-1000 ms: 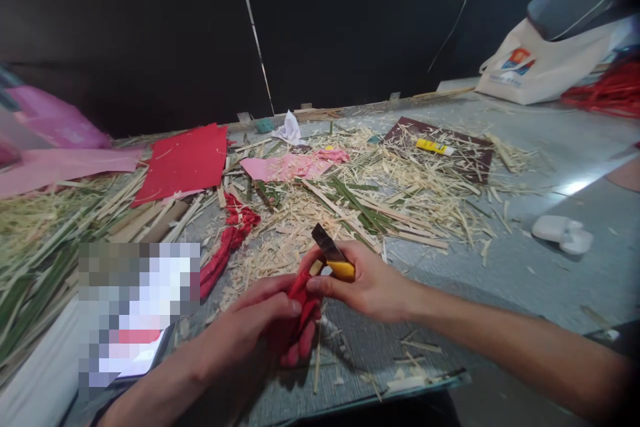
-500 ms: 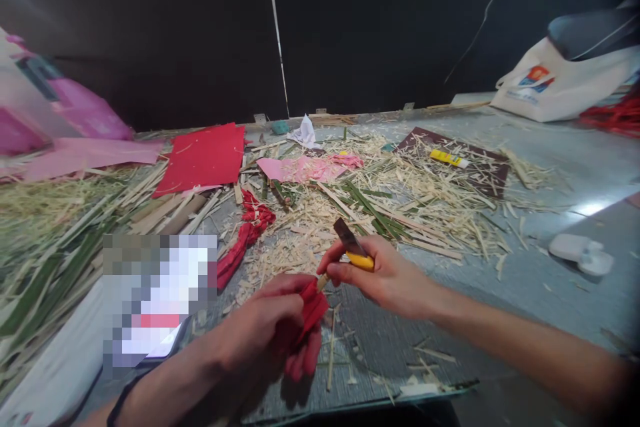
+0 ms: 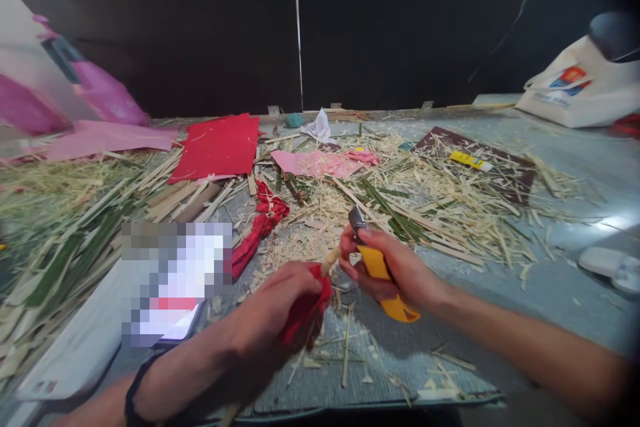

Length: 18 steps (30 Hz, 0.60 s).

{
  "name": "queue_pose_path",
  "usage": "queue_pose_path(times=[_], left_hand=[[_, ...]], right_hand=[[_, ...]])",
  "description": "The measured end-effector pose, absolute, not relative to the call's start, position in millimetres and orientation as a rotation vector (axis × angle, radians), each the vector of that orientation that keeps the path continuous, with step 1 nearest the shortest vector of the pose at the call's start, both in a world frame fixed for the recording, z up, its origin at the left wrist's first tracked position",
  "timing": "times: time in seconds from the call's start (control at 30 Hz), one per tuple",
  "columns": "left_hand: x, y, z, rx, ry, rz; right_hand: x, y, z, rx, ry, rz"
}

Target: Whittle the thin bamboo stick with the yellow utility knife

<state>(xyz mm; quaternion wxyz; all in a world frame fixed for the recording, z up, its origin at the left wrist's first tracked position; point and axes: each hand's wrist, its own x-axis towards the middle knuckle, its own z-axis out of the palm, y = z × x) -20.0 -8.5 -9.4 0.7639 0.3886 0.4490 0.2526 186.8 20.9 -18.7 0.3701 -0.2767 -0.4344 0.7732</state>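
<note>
My left hand (image 3: 280,300) is closed around folded red paper (image 3: 305,317). A pale, stick-like end (image 3: 330,260) pokes out of the top of that paper, close to my right fingertips; I cannot tell whether they touch it. In my right hand (image 3: 395,263) is a yellow utility knife (image 3: 383,273), its dark end pointing up and away, its yellow handle slanting down toward me. A twisted strip of red crepe paper (image 3: 253,237) lies beyond my left hand. Pale wood shavings (image 3: 300,243) cover the surface around both hands.
A red sheet (image 3: 217,147), pink paper (image 3: 310,163) and split green strips (image 3: 393,210) lie farther back. At left is a phone (image 3: 180,300), its screen blurred. A yellow tube (image 3: 470,160) rests on a dark board (image 3: 517,177). A white bag (image 3: 580,90) stands at right.
The knife has turned in my right hand, so more of its yellow handle shows below. More of the pale end shows above the red paper. The whole view has shifted slightly.
</note>
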Motion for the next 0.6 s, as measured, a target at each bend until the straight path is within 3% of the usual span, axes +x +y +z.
queue_pose_path(times=[0.6], left_hand=[[-22,-4,-6,1.53,1.021,0.61]], right_hand=[[194,4,-20,-0.643,-1.275,2.375]])
